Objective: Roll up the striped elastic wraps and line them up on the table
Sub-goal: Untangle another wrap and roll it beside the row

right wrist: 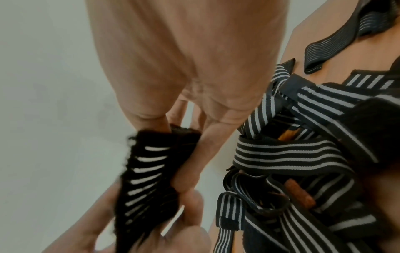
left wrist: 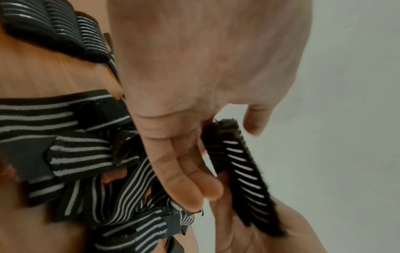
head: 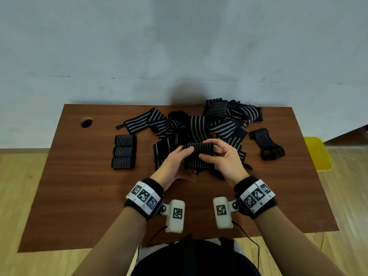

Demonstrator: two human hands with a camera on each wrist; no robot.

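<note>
Both hands hold one black striped wrap [head: 199, 154] above the middle of the brown table [head: 79, 196]. Its upper part is rolled and its loose end hangs down between the hands. My left hand [head: 175, 162] grips the roll's left end, thumb on top. At the right end, my right hand [head: 221, 156] pinches it with curled fingers. The wrist views show the same wrap [left wrist: 240, 172] [right wrist: 147, 178] between the fingers. Three rolled wraps [head: 124, 151] lie in a column at the left. A tangled pile of loose wraps [head: 203, 124] lies behind the hands.
A partly folded wrap [head: 266, 143] lies apart at the right of the table. A round cable hole [head: 86, 122] is at the table's back left. A yellow stool [head: 316, 154] stands beyond the right edge. The wall is right behind the table.
</note>
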